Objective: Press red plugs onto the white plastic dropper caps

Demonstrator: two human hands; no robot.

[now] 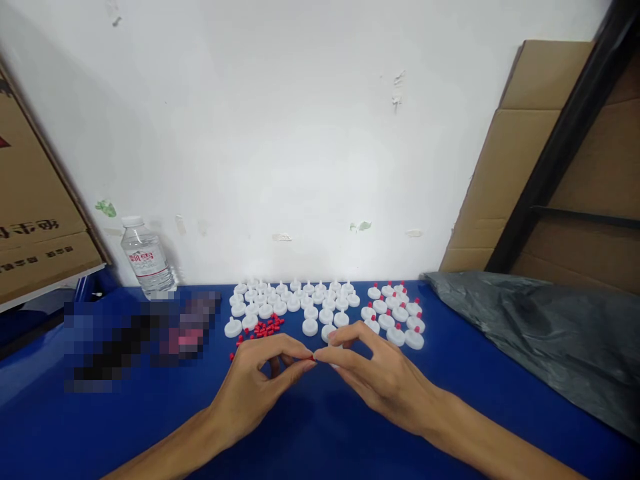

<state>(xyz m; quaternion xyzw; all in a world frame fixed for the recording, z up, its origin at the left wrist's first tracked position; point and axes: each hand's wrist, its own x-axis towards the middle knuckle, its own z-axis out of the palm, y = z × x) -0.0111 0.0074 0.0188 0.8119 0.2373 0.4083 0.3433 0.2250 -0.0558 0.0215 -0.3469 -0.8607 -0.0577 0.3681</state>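
Note:
A small red cap (313,358) is pinched between the thumb and index finger of my left hand (260,373). The fingertips of my right hand (385,373) meet it from the other side, closed around the same spot. My fingers hide most of the cap. Just behind my left hand lies a loose pile of small red caps (267,327). Beyond them stand many round white caps with narrow upright nozzles (293,305). To the right of these, a group of white caps with red tips on their nozzles (400,313) sits behind my right hand.
A water bottle (149,260) stands at the back left by the wall, near a cardboard box (40,187). Blurred items (185,333) lie at left. Dark plastic sheeting (545,340) covers the right side of the blue table (320,427). Cardboard (520,147) leans behind it.

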